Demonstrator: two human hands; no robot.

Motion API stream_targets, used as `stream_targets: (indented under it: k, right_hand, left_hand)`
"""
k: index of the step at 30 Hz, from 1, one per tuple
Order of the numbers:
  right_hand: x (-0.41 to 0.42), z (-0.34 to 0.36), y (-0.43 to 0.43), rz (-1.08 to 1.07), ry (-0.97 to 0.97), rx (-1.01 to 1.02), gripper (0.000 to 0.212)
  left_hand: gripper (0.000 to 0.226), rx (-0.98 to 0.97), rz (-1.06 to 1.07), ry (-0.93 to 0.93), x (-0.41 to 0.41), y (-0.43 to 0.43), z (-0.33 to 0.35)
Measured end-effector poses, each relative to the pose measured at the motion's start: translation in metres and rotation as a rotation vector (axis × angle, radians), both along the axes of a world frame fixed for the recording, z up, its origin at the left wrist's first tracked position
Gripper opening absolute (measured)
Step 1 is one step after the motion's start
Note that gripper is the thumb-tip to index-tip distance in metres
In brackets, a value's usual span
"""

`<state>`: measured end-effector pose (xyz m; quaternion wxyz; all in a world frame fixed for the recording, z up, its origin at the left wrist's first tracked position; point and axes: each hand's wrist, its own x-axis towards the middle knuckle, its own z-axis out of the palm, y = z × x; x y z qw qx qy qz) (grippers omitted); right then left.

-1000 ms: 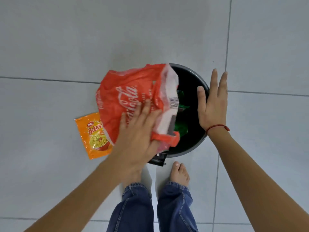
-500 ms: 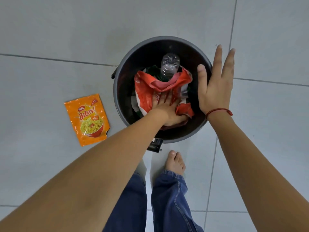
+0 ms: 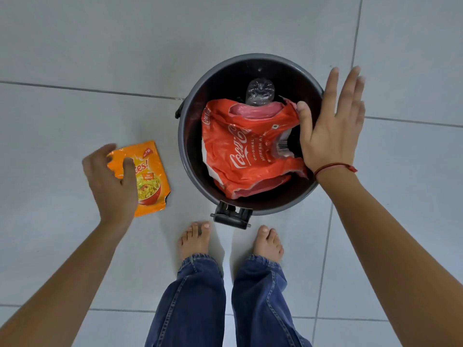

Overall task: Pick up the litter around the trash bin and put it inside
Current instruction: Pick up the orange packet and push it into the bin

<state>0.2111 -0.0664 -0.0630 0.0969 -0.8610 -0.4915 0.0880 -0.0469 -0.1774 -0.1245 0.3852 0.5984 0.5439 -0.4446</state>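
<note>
A round dark trash bin [image 3: 186,156] stands on the tiled floor ahead of my feet. Inside it lies a crumpled red Coca-Cola wrapper [image 3: 240,156] with a clear plastic bottle [image 3: 260,92] behind it. An orange snack packet [image 3: 150,181] lies flat on the floor left of the bin. My left hand [image 3: 112,181] hovers over the packet's left side with fingers apart, covering part of it; whether it touches the packet I cannot tell. My right hand [image 3: 330,126] is spread flat over the bin's right rim, its thumb by the red wrapper.
The bin's black pedal [image 3: 231,217] sticks out toward my bare feet [image 3: 195,240], which stand just in front of it. Grey floor tiles [image 3: 75,46] with thin grout lines surround the bin.
My left hand let go of the red wrapper inside the bin and swung left and down over the orange packet. My right hand stayed at the bin's right rim.
</note>
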Motion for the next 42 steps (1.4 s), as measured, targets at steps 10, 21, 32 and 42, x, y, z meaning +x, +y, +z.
stream_targets:
  k: [10, 21, 32, 42]
  right_hand:
    - [0.0, -0.008, -0.001, 0.042, -0.238, -0.012, 0.077]
    - [-0.003, -0.008, 0.0, 0.025, -0.213, -0.031, 0.074]
    - [-0.004, -0.004, 0.001, 0.004, -0.162, -0.084, 0.069]
    - [-0.005, 0.001, 0.003, 0.015, -0.15, -0.175, 0.068]
  left_hand:
    - [0.054, 0.108, 0.01, -0.04, -0.044, -0.04, -0.112]
    - [0.058, 0.101, 0.173, -0.04, -0.045, -0.045, -0.108]
    - [0.072, 0.526, -0.26, -0.469, 0.067, 0.115, 0.028]
    - [0.077, 0.187, -0.391, -0.349, 0.089, 0.144, 0.041]
